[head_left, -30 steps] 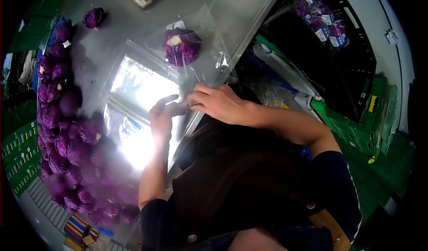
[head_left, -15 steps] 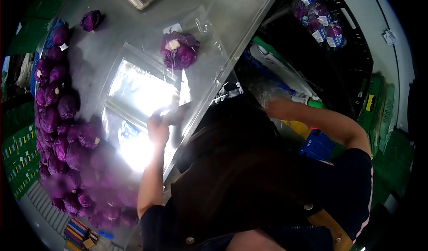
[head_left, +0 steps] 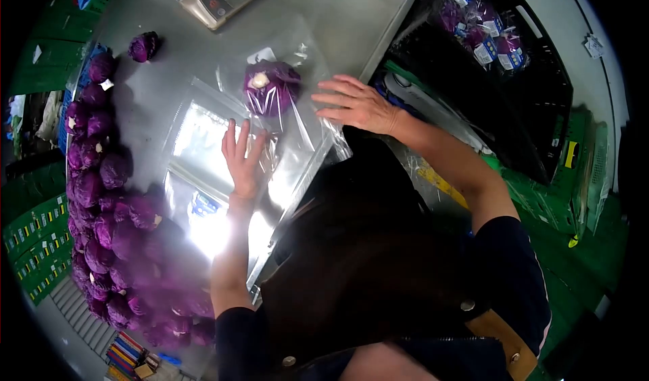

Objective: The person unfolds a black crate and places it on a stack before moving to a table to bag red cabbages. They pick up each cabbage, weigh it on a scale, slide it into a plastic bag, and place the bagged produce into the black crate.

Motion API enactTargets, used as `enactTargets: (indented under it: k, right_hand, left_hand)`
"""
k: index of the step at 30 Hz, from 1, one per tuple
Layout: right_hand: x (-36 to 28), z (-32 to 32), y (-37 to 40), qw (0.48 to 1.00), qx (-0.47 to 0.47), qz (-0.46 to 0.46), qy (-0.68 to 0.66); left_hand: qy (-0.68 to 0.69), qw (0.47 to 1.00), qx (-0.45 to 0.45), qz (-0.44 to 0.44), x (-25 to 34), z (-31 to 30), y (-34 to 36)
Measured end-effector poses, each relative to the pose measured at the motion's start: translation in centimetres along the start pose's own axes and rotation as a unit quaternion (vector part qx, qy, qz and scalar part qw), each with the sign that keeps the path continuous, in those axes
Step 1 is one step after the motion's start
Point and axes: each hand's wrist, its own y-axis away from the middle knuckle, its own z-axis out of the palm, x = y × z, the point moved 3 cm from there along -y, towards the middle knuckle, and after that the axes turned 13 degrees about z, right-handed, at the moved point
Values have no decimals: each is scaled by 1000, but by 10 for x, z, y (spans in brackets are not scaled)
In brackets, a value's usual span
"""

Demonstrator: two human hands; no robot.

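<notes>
A red cabbage [head_left: 277, 100] with its pale stem end up lies inside a clear plastic bag [head_left: 303, 121] on the metal table. My left hand [head_left: 242, 161] is over the table, just below the cabbage, its fingers spread at the near side of the bag. To the cabbage's right, my right hand [head_left: 358, 105] has its fingers stretched out over the bag's edge near the table's rim. Whether either hand presses on the film cannot be made out. Flat clear bags [head_left: 203, 144] lie left of my left hand, under strong glare.
Many loose red cabbages [head_left: 86, 188] are heaped along the table's left side, one [head_left: 143, 46] apart from them. A scale [head_left: 220, 2] stands at the far edge. At right, a black crate [head_left: 534, 110] holds several bagged, labelled cabbages [head_left: 485, 50].
My right hand has come up from beside my body onto the table by the bag. My left hand has moved up toward the cabbage, its fingers now spread.
</notes>
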Motion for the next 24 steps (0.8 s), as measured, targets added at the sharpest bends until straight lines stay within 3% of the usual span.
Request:
enactTargets:
  k: [2, 4, 5, 6, 8, 11, 12, 13, 14, 16, 17, 18, 20, 21, 22, 24]
  right_hand:
    - [7, -8, -13, 990, 54, 40, -125]
    - [24, -27, -30, 953, 103, 108, -263]
    - [20, -57, -44, 938, 133, 170, -270]
    - [14, -77, -55, 923, 142, 187, -303]
    - [7, -101, -73, 889, 161, 219, -369]
    - [18, -88, -89, 845, 192, 261, -425]
    - [21, -83, -95, 830, 208, 264, -444]
    - [20, -79, -101, 822, 231, 261, -450]
    - [22, -72, -100, 774, 194, 318, -512]
    - [26, -57, -94, 651, 117, 424, -619]
    - [36, -44, -84, 674, 119, 460, -566]
    - [42, -32, -69, 650, 63, 505, -565]
    - [48, -4, -36, 571, -15, 595, -565]
    - [48, 15, -16, 515, -37, 642, -568]
    - [52, 31, 2, 514, -55, 659, -547]
    - [38, 22, 11, 496, -66, 654, -568]
  left_hand:
    - [13, 1000, -6, -17, -8, -11, -8]
    - [215, 964, 94, -129, -30, -26, -18]
    - [228, 951, 88, -192, -25, -57, -42]
    - [241, 950, 150, -128, -25, -75, -63]
    - [212, 950, 82, -214, -19, -106, -91]
    - [243, 909, 78, -329, -48, -99, -92]
    - [350, 881, 111, -300, -50, -91, -102]
    - [440, 827, 119, -329, -57, -81, -101]
    - [526, 763, 124, -355, -60, -71, -99]
    - [522, 736, 108, -418, -58, -57, -96]
    - [490, 733, 54, -469, -65, -42, -82]
    - [455, 724, 0, -518, -73, -22, -64]
    - [538, 615, -87, -571, -68, 9, -51]
    - [606, 498, -63, -617, -64, 32, -37]
    - [638, 433, -59, -634, -64, 46, -21]
    - [624, 439, -144, -630, -60, 33, -19]
